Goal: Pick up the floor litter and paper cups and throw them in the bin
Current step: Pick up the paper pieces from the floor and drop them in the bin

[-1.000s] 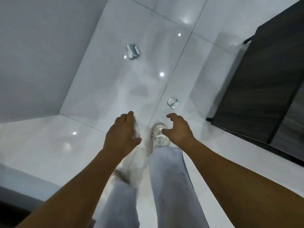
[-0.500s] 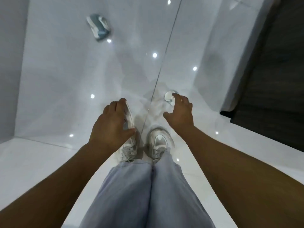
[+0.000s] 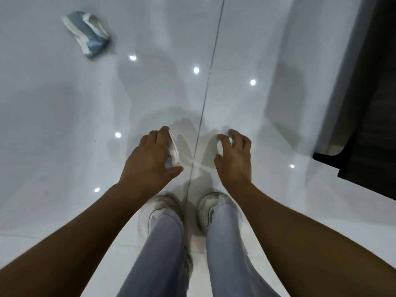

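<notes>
Litter [image 3: 220,146], a small pale scrap, sits under my right hand [image 3: 234,156], whose curled fingers close round it; light and crushable, I judge, so a fingertip pinch suffices. My left hand [image 3: 150,159] grips a flattened paper cup [image 3: 173,152]. Another crumpled cup [image 3: 89,34] lies well beyond my left fingers on the glossy floor [image 3: 64,116].

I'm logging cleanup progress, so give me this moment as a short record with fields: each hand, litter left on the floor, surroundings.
left hand: grips a flattened paper cup
right hand: fingers curled over a small white piece of litter on the floor; whether it is lifted cannot be told
litter left: crushed blue and white cup lying far left
bin: not in view
surroundings: dark cabinet at right
</notes>
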A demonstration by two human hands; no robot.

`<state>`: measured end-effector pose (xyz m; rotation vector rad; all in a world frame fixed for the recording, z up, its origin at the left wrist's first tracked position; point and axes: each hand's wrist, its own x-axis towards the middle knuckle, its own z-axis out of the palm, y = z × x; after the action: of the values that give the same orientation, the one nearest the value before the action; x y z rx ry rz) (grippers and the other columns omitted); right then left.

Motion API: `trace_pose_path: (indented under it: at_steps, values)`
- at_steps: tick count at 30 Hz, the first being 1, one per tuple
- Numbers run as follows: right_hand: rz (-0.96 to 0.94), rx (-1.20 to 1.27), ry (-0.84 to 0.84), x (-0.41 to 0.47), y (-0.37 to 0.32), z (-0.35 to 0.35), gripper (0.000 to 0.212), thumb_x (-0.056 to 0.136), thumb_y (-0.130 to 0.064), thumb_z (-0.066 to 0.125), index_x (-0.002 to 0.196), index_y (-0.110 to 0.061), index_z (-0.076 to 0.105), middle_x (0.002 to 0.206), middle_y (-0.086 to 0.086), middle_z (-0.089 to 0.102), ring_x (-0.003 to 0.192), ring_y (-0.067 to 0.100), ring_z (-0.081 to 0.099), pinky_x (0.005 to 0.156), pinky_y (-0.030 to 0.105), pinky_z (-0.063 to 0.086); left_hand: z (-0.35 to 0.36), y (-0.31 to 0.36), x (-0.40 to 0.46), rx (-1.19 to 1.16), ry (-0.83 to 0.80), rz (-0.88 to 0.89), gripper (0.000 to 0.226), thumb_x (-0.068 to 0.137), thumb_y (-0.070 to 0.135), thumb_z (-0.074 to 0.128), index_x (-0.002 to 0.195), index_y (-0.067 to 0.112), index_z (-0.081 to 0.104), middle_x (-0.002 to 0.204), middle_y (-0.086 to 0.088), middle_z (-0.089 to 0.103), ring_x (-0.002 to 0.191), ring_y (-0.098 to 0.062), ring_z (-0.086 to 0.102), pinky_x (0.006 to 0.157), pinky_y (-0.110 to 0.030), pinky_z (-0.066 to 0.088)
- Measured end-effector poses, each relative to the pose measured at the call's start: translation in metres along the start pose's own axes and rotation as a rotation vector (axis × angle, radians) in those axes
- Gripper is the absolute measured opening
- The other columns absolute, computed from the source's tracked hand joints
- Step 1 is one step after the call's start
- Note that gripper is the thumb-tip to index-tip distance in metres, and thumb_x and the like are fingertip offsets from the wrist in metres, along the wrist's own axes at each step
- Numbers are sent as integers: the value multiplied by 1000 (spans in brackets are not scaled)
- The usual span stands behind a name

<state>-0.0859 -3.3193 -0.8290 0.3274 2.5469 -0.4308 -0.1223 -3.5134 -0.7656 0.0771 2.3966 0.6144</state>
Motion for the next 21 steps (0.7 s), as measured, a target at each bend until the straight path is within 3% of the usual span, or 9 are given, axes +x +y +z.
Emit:
trace_pose_path:
  at_steps: [8,15,21]
  values:
    - [-45,26,-34,-27,-33,-62,51,88,-20,61,137,-23,47,145,1,38,130,24,29,95,33,43,-47,31,-33,49,-21,6,86,70,38,81,137,13,33,131,-7,49,117,-25,46,88,-32,43]
    - [-71,51,-83,-111,-71,-204,49,89,-25,61,136,-25,45,144,0,36,131,23,25,95,29,45,-148,110,-109,162,-116,12,85,69,39,79,134,14,30,119,-3,48,112,-23,45,77,-28,40]
    - [-23,94,-82,-206,-99,-353,53,88,-22,63,138,-28,44,144,-2,38,132,22,29,104,30,37,-255,208,-187,262,-131,86,86,72,37,78,138,11,29,124,-7,48,114,-24,44,84,-34,45]
